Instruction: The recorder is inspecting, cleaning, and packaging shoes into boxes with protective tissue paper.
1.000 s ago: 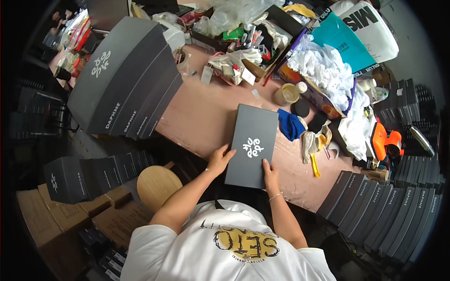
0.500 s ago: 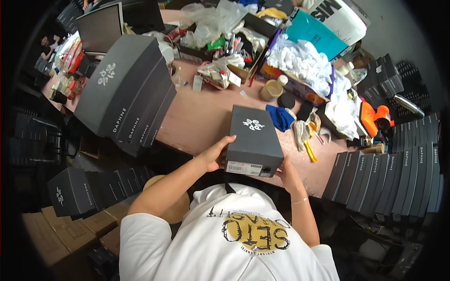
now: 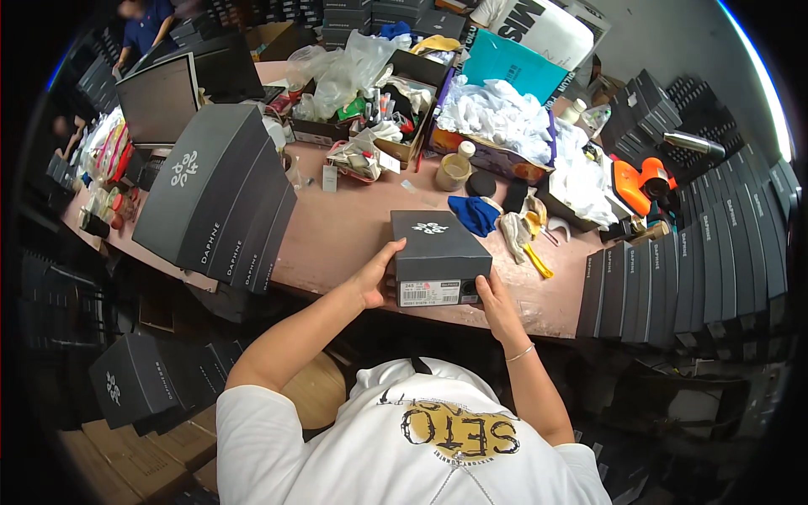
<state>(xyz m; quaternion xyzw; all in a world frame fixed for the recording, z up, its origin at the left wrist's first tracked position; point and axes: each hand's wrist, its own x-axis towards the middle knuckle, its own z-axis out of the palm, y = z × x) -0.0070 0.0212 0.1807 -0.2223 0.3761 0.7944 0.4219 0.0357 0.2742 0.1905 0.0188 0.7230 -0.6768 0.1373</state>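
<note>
I see a dark grey box (image 3: 438,252) with its lid on, sitting at the near edge of the table (image 3: 337,236), directly in front of the person. A white emblem marks the lid, and a white label shows on the end face turned toward the person.

The left hand (image 3: 377,273) grips the box's left near corner: thumb up at the lid edge, fingers curled against the side. The right hand (image 3: 492,301) presses on the right near corner, thumb on the labelled face; I cannot tell how its other fingers lie. Both hands are closed onto the box, neither fully wrapped round it.

Just beyond the box to the right lies a blue cloth (image 3: 474,214), with a pale glove (image 3: 513,227) beside it and a yellow tool (image 3: 537,259) next to that. Further back stand a tan cup (image 3: 453,172) and a black round lid (image 3: 481,183).

To the left, well apart from the box, a stack of grey boxes (image 3: 215,198) leans on the table. To the right, a row of upright boxes (image 3: 673,278) stands close together. At the table's far side sit a carton of white cloth (image 3: 497,122), plastic bags (image 3: 345,67) and a monitor (image 3: 160,99). An orange tool (image 3: 640,181) lies at far right.
</note>
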